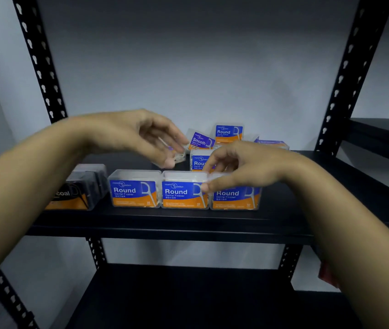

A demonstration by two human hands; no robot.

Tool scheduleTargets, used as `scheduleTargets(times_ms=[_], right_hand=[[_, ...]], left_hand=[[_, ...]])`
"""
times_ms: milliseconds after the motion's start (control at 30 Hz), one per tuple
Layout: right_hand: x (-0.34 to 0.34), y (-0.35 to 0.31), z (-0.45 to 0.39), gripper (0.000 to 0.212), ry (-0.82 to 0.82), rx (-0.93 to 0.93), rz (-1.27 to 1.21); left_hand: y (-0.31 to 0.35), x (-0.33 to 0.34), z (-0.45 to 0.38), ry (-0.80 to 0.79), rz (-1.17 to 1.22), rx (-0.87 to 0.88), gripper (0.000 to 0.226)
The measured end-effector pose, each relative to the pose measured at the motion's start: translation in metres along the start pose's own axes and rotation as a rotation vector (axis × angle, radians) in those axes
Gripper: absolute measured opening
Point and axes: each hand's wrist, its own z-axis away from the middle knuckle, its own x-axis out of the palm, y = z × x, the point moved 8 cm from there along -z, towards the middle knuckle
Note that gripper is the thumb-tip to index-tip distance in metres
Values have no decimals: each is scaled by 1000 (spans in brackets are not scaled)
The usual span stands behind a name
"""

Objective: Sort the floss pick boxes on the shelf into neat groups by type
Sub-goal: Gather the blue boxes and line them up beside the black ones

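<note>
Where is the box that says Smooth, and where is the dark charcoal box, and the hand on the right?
Smooth box (pixel 200 141): head view, on its tilted purple label.
Charcoal box (pixel 79 188): head view, on its dark front, far left of the shelf.
Right hand (pixel 248 167): head view, on the back of the hand.

Black shelf (pixel 141 219): three Round boxes (pixel 185 194) front row, charcoal box (pixel 79 193) left.

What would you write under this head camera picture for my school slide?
Two hands, left hand and right hand, sort floss boxes above three lined-up Round boxes on a black shelf.
</note>
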Motion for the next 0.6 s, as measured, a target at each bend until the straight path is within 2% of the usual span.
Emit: scheduleTargets(times_ms=[67, 100, 200, 333, 400, 600], right_hand=[[-6, 2, 1, 66, 4, 2, -49], [-7, 3, 1, 67, 5, -1, -57], [-4, 3, 2, 63, -13, 7, -21], [3, -3, 3, 55, -8, -14, 67], [5, -5, 4, 60, -4, -19, 53], [8, -2, 9, 48, -4, -18, 83]], left_hand=[[13, -13, -12, 16, 101, 24, 63], [18, -18, -21, 38, 110, 16, 56], [23, -17, -57, 79, -116, -36, 36], [14, 11, -101, 17, -421, -95, 54], [9, 22, -116, 2, -512, -99, 61], [-11, 36, -134, -47, -528, -133, 47]])
